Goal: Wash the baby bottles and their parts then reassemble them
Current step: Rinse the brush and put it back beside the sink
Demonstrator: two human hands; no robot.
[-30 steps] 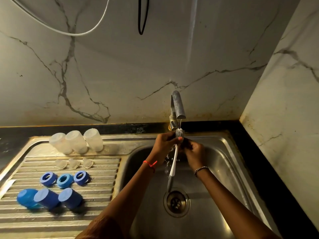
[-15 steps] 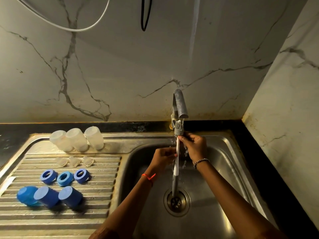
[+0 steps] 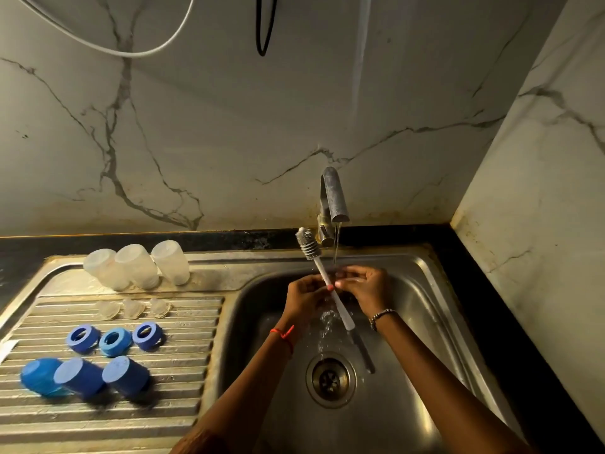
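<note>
Both hands hold a white bottle brush (image 3: 327,283) over the sink basin (image 3: 422,290), under the running tap (image 3: 334,194). My left hand (image 3: 304,298) pinches the handle from the left and my right hand (image 3: 363,286) pinches it from the right. The grey bristle head points up and to the left. On the draining board (image 3: 183,362) lie three clear bottles (image 3: 137,267), three clear teats (image 3: 132,309), three blue collar rings (image 3: 114,339) and three blue caps (image 3: 82,376).
Water falls from the tap past the brush to the drain (image 3: 330,378). A black counter edge (image 3: 510,339) runs along the right of the sink. Marble walls rise behind and to the right. A white hose (image 3: 108,44) and a black cable (image 3: 265,31) hang above.
The brush has tilted from upright to leaning left, its head now beside the tap instead of under the spout. Both hands have come together at mid handle.
</note>
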